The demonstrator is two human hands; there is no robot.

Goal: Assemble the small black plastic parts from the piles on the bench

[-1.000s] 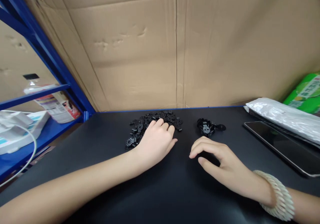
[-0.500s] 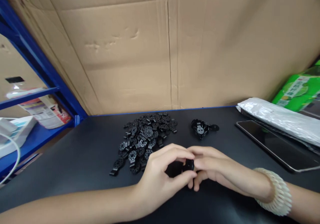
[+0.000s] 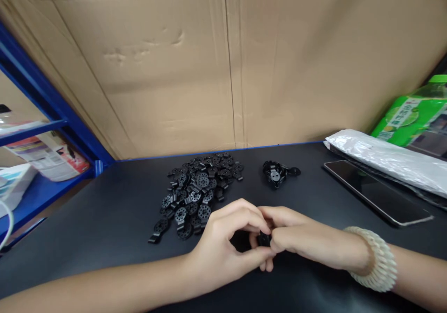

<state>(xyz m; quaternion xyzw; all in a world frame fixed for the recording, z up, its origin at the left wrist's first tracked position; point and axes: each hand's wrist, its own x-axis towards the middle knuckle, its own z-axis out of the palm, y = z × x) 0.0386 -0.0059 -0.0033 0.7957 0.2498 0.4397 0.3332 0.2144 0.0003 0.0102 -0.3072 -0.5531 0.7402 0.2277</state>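
- Over on the right, a green package (image 3: 397,133) carries a white strip of writing beside a lime picture, and the characters are too blurred to read for certain!
- Far left, on the blue shelf (image 3: 56,175), a container (image 3: 57,157) shows a printed label with purple and red patches (its small print is beyond reading from here).
- To the centre, where a small black part (image 3: 264,239) sits right between the two hands, at the fingertips and half covered by them, low in front of the pile of black parts (image 3: 192,194).
- The left hand (image 3: 226,248) has its thumb below and fingers above, bent into a rounded arch with a gap towards the palm, the tips closed on the part's near end.
- In from the other side comes the right hand (image 3: 307,241), thumb and fingers pinching that same part, its far fingers partly hidden.
- And behind the right hand, well apart from the pile, a smaller black cluster (image 3: 275,175) lies on the dark table (image 3: 104,229).
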